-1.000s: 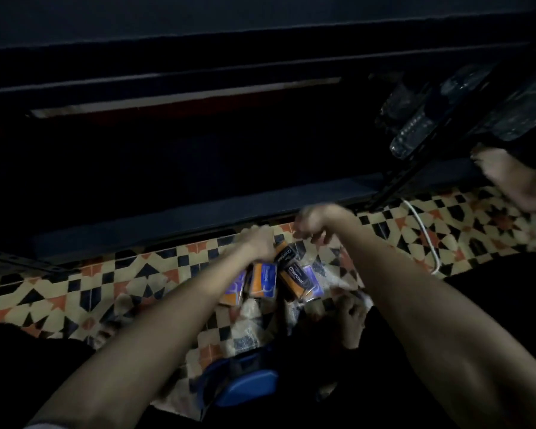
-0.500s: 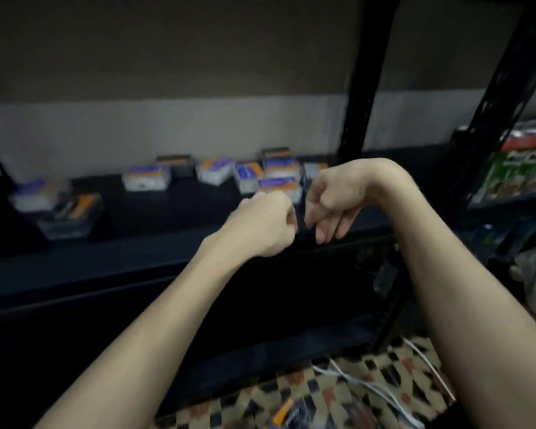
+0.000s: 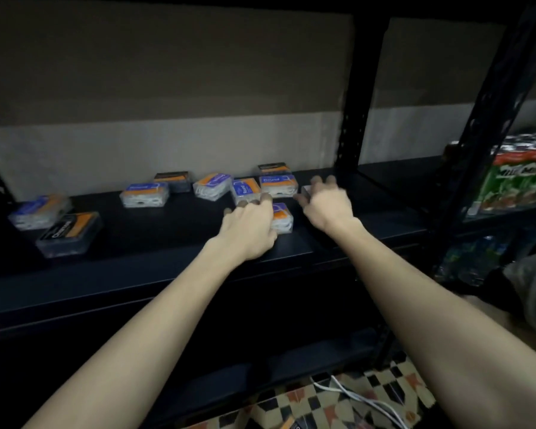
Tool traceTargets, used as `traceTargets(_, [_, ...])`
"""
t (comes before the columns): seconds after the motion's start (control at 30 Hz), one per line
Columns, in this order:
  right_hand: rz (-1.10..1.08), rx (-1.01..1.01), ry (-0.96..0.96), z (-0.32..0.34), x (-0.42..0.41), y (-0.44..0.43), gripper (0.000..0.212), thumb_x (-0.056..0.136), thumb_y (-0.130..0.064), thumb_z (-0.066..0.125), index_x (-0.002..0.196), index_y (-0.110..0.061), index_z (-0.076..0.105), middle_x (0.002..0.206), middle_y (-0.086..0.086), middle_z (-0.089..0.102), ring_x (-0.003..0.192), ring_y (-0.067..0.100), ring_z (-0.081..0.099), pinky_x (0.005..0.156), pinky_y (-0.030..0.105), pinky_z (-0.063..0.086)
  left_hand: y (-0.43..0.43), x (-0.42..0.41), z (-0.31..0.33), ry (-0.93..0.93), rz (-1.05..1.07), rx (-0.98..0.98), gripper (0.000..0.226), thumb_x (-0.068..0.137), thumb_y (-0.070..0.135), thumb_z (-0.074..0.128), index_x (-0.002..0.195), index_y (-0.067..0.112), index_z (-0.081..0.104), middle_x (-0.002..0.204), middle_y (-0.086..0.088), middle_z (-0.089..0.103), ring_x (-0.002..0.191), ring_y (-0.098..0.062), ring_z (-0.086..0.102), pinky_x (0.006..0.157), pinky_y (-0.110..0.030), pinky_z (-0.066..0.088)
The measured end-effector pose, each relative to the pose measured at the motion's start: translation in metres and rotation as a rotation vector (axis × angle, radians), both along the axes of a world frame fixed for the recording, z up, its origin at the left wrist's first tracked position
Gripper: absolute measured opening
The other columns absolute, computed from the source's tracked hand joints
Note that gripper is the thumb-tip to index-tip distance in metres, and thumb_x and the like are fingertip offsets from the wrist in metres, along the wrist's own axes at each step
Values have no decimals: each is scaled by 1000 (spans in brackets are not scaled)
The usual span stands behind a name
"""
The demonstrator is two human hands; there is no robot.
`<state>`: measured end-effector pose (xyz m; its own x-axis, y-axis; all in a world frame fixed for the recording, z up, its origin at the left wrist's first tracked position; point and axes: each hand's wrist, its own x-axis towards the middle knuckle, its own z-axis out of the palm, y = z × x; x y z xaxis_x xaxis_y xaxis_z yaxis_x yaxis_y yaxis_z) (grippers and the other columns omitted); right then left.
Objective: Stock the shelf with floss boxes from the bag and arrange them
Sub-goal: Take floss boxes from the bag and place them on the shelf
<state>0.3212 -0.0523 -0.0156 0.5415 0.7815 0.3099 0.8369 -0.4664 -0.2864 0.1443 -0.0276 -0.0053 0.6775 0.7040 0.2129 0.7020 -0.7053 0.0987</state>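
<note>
Ten or so floss boxes (image 3: pixel 144 196) lie scattered flat on the black shelf (image 3: pixel 167 239), most of them clear cases with blue-and-orange labels, three of them dark, including one Charcoal box (image 3: pixel 70 233) near the left end; none is lined up and several sit askew. Judged by look, they are small, light and rigid, with smooth plastic walls that will likely slip in a loose grip and skid on the shelf if nudged. The best hold is across the two long sides, thumb against fingers, or a flat push to square them. The left hand (image 3: pixel 249 226) sits knuckles-up, fingers curled down, against an orange-labelled box (image 3: pixel 282 218); whether it grips that box or another beneath the palm cannot be told. The right hand (image 3: pixel 325 202), blurred, has its fingers fanned out above a pale box (image 3: pixel 306 190) showing between thumb and forefinger. The bag is out of view. Beyond these are a black upright post (image 3: pixel 350 119), green cartons (image 3: pixel 523 181) on the neighbouring rack, a patterned tile floor (image 3: pixel 338 410) and a white cable (image 3: pixel 358 396).
</note>
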Motion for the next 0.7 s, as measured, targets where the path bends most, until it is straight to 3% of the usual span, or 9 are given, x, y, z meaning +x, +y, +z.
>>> traceTargets(0.07, [-69, 7, 21, 12, -7, -2, 47, 92, -31, 61, 129, -6, 46, 132, 23, 42, 113, 48, 54, 91, 47, 48, -1, -5, 12, 49, 7, -5, 71, 87, 42, 65, 139, 6, 32, 135, -20, 52, 123, -42, 49, 99, -55, 43])
traceTargets(0.13, [-124, -147, 106, 30, -19, -9, 60, 87, -29, 65, 138, -9, 40, 137, 23, 40, 121, 45, 49, 95, 47, 47, -3, -9, 19, 92, 13, -68, 77, 84, 48, 69, 139, 7, 33, 136, -19, 51, 124, -41, 49, 98, -52, 44])
traceTargets(0.2, [-103, -352, 108, 54, -31, -22, 61, 79, -28, 72, 133, -9, 51, 130, 18, 55, 114, 36, 58, 85, 38, 52, -5, -11, 25, 116, 26, -100, 78, 82, 52, 70, 137, 8, 36, 136, -19, 51, 123, -41, 49, 97, -50, 45])
traceTargets(0.23, [-44, -458, 97, 65, -36, -28, 51, 75, -28, 75, 121, -8, 62, 116, 14, 65, 100, 31, 65, 74, 33, 53, -8, -14, 28, 137, 30, -108, 77, 80, 54, 71, 134, 8, 40, 135, -18, 52, 122, -40, 50, 96, -48, 46])
traceTargets(0.3, [77, -639, 191, 85, -44, -37, 40, 66, -29, 81, 98, -7, 70, 94, 12, 71, 80, 29, 68, 70, 35, 57, -17, -22, 38, 216, 25, -159, 68, 73, 59, 75, 114, 9, 52, 119, -13, 60, 110, -35, 58, 88, -40, 48])
traceTargets(0.4, [246, -804, 361, 91, -54, -46, 48, 62, -15, 86, 104, 3, 70, 89, 14, 74, 95, 32, 71, 89, 48, 57, -37, -35, 54, 412, -39, -318, 57, 60, 61, 82, 78, 12, 59, 77, -4, 65, 73, -26, 64, 71, -37, 54])
traceTargets(0.47, [319, -880, 377, 88, -65, -58, 45, 67, -8, 84, 109, 4, 70, 91, 16, 75, 98, 30, 71, 90, 48, 57, -49, -46, 57, 513, -59, -384, 50, 57, 57, 85, 71, 15, 60, 67, -2, 62, 66, -26, 64, 65, -37, 55])
traceTargets(0.63, [452, -993, 406, 53, -92, -80, 42, 66, -6, 85, 106, -2, 71, 99, 16, 76, 93, 24, 74, 86, 46, 60, -61, -66, 19, 760, -51, -540, 52, 54, 47, 91, 86, 14, 65, 84, -8, 71, 79, -31, 72, 74, -42, 62])
traceTargets(0.7, [475, -1108, 434, 15, -107, -78, 42, 66, -8, 86, 105, -2, 71, 101, 15, 75, 94, 24, 73, 85, 45, 60, -61, -72, -22, 851, -37, -601, 56, 60, 44, 89, 100, 13, 66, 99, -11, 70, 87, -30, 71, 69, -37, 62])
